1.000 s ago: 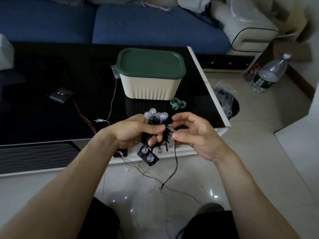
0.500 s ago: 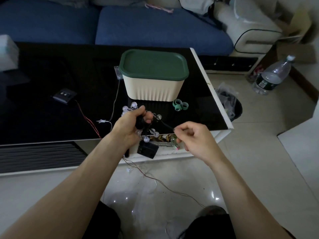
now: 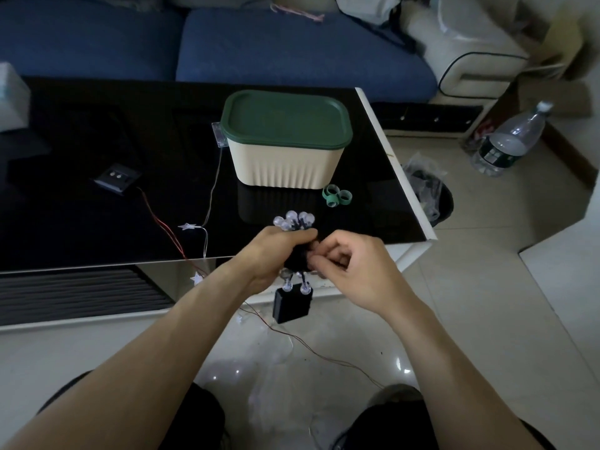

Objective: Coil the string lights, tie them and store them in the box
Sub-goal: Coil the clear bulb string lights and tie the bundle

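**String-light bundle held at the surface's near edge**

The left hand (image 3: 276,254) grips the coiled string lights (image 3: 297,251), fingers curled round the dark bundle. Clear bulbs project at 12 o'clock and 6 o'clock of the grip; a black battery pack (image 3: 291,305) hangs below. The right hand (image 3: 350,271) pinches the wire at the bundle's 3 o'clock side with curled fingers. The box (image 3: 285,157), green lid (image 3: 285,120) closed, stands on the black surface (image 3: 97,206) at 12 o'clock from the hands. Green tie rings (image 3: 337,195) lie at the box's 5 o'clock.
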Available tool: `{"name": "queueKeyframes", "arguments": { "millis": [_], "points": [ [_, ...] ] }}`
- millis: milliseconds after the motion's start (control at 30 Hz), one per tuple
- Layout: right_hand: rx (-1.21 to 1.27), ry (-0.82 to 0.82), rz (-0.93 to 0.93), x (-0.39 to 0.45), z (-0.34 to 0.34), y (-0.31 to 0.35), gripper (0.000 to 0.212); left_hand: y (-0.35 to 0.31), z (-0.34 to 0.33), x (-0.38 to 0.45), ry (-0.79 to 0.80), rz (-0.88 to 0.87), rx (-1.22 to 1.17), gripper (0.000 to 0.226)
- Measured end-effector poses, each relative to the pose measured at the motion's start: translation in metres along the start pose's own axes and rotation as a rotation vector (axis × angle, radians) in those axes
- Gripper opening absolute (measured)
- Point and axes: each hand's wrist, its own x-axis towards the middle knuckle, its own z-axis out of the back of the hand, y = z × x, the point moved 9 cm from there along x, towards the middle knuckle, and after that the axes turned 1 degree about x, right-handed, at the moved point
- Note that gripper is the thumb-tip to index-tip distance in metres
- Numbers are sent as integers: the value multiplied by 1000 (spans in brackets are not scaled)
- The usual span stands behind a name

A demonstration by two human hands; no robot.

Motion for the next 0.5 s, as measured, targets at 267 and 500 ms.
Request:
{"name": "queueKeyframes", "arguments": {
  "millis": [267,500],
  "points": [
    [-48,-79,-128,4,21,-21,27,-2,-32,-21,401,5,247,21],
    [21,63,-86,9,21,-28,16,-13,-7,-12,232,-30,127,10]
  ]
}}
